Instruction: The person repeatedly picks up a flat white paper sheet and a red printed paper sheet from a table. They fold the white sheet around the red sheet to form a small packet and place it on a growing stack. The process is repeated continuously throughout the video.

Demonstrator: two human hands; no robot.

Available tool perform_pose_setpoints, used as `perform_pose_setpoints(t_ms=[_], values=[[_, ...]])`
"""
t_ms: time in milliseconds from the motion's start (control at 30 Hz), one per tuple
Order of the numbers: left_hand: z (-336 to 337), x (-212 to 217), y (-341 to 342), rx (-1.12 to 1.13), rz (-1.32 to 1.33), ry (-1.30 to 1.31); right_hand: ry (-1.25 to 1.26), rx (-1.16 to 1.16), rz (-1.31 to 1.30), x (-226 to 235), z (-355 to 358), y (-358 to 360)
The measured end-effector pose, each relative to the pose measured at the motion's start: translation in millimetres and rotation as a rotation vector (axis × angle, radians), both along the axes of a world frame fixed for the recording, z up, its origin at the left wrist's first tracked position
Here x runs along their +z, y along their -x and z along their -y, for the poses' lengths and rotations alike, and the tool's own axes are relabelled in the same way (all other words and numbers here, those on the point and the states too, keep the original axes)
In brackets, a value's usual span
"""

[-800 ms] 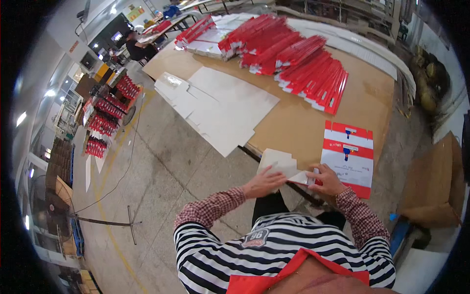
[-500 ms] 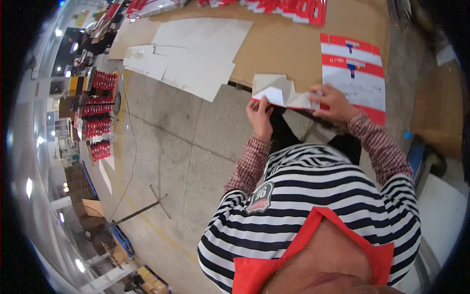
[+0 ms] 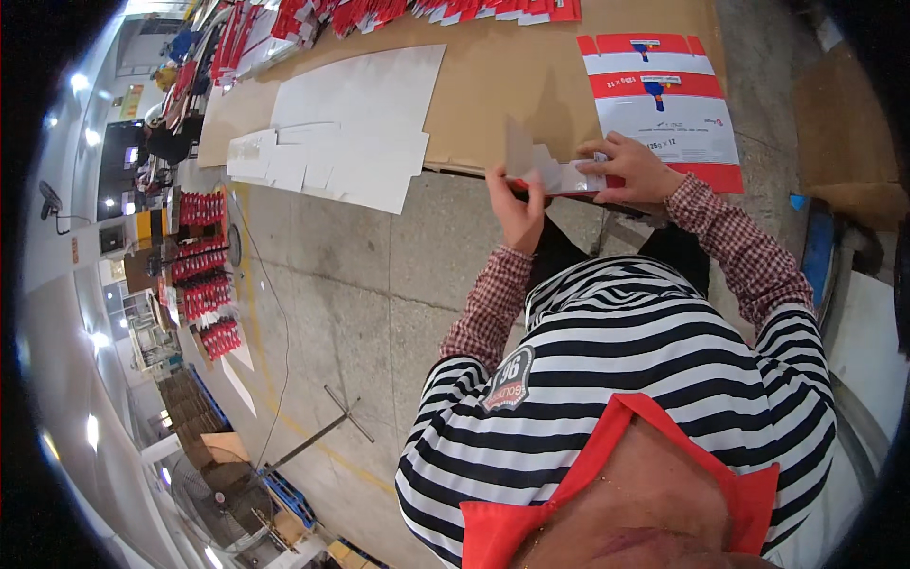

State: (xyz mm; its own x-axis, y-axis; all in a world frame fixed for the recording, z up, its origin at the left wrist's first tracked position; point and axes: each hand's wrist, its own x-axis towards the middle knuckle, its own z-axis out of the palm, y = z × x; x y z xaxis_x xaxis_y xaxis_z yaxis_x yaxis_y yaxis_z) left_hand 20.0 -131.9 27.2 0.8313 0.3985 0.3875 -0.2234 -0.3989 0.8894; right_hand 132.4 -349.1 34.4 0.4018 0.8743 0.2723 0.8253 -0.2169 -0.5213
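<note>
A small folding carton (image 3: 566, 177), pale inside with a red outer edge, is held partly folded at the table's front edge. My left hand (image 3: 517, 211) pinches its left end, with the thumb on the near side. At the other end, my right hand (image 3: 637, 173) has its thumb and fingers closed around a flap. A raised panel stands up at the carton's left side. Just beyond my right hand lies a flat printed carton blank (image 3: 668, 112) in red and white with a blue picture; whether more lie beneath it, I cannot tell.
Large white cardboard blanks (image 3: 355, 128) lie to the left and overhang the brown table (image 3: 483, 81). Red and white cartons (image 3: 502, 11) are heaped along the far side. Racks of red items (image 3: 202, 275) and a thin metal stand (image 3: 322, 431) are on the left floor.
The carton's left panel now stands more upright. My left thumb has moved inward over the carton's edge, and my right fingers have shifted on the flap. The whole view has turned slightly.
</note>
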Motion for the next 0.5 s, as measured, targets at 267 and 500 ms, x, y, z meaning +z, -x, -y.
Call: perform_pose_setpoints(t_ms=[267,500], values=[[-8.3,-16.0,18.4,0.264,-0.080,0.520,0.015,-0.019,-0.010,-7.6,1.4,0.8],[-11.5,-15.9,21.6,0.184,-0.098,0.263,0.042,-0.024,-0.047,-7.4,3.4,1.1]])
